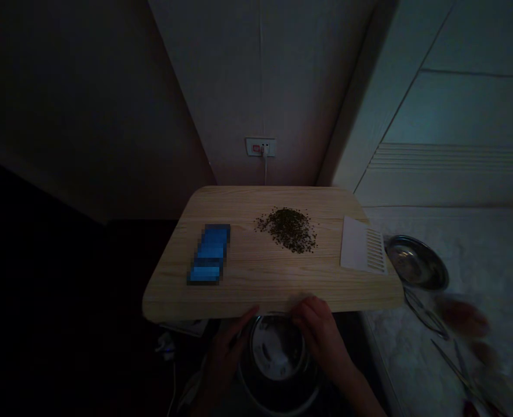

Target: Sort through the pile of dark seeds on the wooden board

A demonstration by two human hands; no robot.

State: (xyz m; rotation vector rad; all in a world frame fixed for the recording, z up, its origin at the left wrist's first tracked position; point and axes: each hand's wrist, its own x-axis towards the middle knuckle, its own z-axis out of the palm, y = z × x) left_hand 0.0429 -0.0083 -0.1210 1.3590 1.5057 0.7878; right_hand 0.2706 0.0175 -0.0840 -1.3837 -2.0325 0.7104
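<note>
Below the front edge of a small wood-grain table is a round metal bowl, shiny inside and dim around the outside. My left hand grips its left side, one finger stretched towards the table edge. My right hand is closed at the upper right of the rim, its knuckles against the table edge; its fingertips are partly hidden. A loose pile of small dark grains lies spread on the tabletop, beyond both hands. The bowl's contents are too dark to make out.
On the table lie a pixelated blue-lit phone and a white slotted scraper. A metal bowl, scissors and a blurred reddish shape are on the pale quilted surface at right. A plugged wall socket is behind.
</note>
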